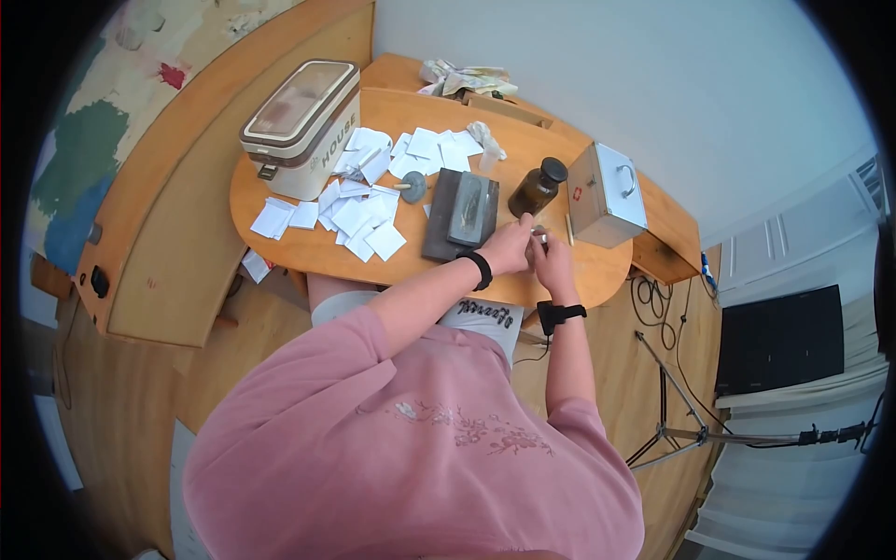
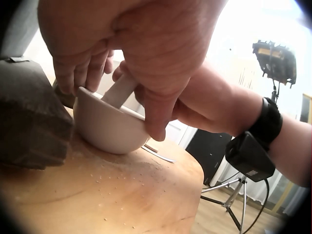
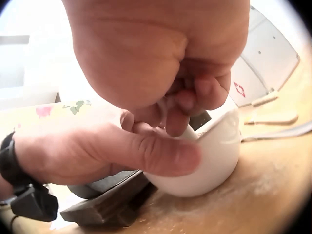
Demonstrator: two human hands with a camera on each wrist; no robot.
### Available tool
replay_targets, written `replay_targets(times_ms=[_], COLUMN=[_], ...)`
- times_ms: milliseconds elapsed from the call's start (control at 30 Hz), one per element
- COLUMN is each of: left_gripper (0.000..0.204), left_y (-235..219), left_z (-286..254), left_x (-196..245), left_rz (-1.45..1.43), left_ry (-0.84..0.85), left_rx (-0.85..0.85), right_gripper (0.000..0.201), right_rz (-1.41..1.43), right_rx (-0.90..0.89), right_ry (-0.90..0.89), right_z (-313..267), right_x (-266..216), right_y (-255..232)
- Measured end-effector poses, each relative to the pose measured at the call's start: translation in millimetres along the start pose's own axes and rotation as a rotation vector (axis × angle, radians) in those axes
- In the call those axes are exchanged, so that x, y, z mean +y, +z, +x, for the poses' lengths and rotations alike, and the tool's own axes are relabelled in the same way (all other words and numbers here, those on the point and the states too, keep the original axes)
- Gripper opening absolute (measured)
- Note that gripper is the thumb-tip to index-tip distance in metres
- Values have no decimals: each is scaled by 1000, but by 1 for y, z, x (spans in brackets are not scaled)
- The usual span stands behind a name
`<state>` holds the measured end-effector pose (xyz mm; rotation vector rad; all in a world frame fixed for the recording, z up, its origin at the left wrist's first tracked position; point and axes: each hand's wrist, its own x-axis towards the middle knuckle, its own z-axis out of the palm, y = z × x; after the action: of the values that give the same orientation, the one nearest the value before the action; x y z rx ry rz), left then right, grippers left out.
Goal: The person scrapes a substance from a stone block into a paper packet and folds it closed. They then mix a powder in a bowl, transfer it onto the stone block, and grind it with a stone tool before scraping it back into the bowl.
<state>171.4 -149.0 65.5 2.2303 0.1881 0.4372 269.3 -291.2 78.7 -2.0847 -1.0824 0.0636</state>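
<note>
Both hands are at a white mortar (image 2: 107, 129) standing on the table near its front edge. My left hand (image 1: 507, 248) holds the bowl, its thumb on the near outer wall and its fingers over the opposite rim in the left wrist view. Fingers of my right hand (image 1: 554, 264) curl round a white pestle (image 2: 121, 90) whose lower end is inside the bowl. The bowl's contents are hidden by the hands. Pale powder and crumbs (image 3: 265, 183) lie on the tabletop beside the mortar. Left of it, a grey stone slab (image 1: 469, 213) rests on a dark board (image 1: 441, 224).
Behind the hands stands a brown glass bottle (image 1: 534, 193) with a black lid. A silver case (image 1: 607, 201) with a red cross is at the right. White paper squares (image 1: 355, 213) are scattered left, near a cream box (image 1: 313, 149). A metal handle (image 3: 280, 132) lies beside the mortar.
</note>
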Motion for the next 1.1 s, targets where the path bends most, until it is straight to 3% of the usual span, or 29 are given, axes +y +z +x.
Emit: replay_targets(times_ms=[67, 133, 267, 333, 467, 533, 667, 733, 867, 933, 1033, 1100], left_gripper=[59, 62, 62, 63, 64, 63, 62, 63, 67, 70, 71, 71], left_y=[7, 12, 8, 7, 6, 9, 11, 3, -6, -1, 4, 3], left_z=[2, 6, 2, 3, 4, 3, 5, 1, 0, -1, 0, -1], left_x=[-8, -12, -4, -3, -9, -10, -14, -1, 4, 2, -4, -3], left_rz=[3, 56, -4, -12, -36, 16, 16, -19, -36, 19, 22, 3], left_ry=[20, 0, 2, -50, -14, 5, 29, -34, -44, -23, -2, -6], left_rx=[21, 19, 51, -2, -4, 18, 39, -5, -38, -7, 8, 1], right_gripper=[30, 27, 32, 28, 25, 26, 28, 29, 30, 28, 25, 23], right_rz=[-93, -336, -312, 23, -10, -234, -316, -51, 196, -48, -262, -165], right_rx=[54, 52, -22, -96, 55, 105, 70, -57, -64, 36, 37, -24], right_ry=[-36, 71, 17, 35, -84, -1, 74, 45, 54, -28, 32, 16], right_z=[-3, -5, -4, 1, -2, -7, -5, 0, 5, 4, -6, -3], right_x=[3, -1, -9, -5, -2, 4, 6, 1, 1, 9, 5, 6], right_y=[2, 4, 2, 2, 3, 5, 4, -2, -4, -7, -9, -6])
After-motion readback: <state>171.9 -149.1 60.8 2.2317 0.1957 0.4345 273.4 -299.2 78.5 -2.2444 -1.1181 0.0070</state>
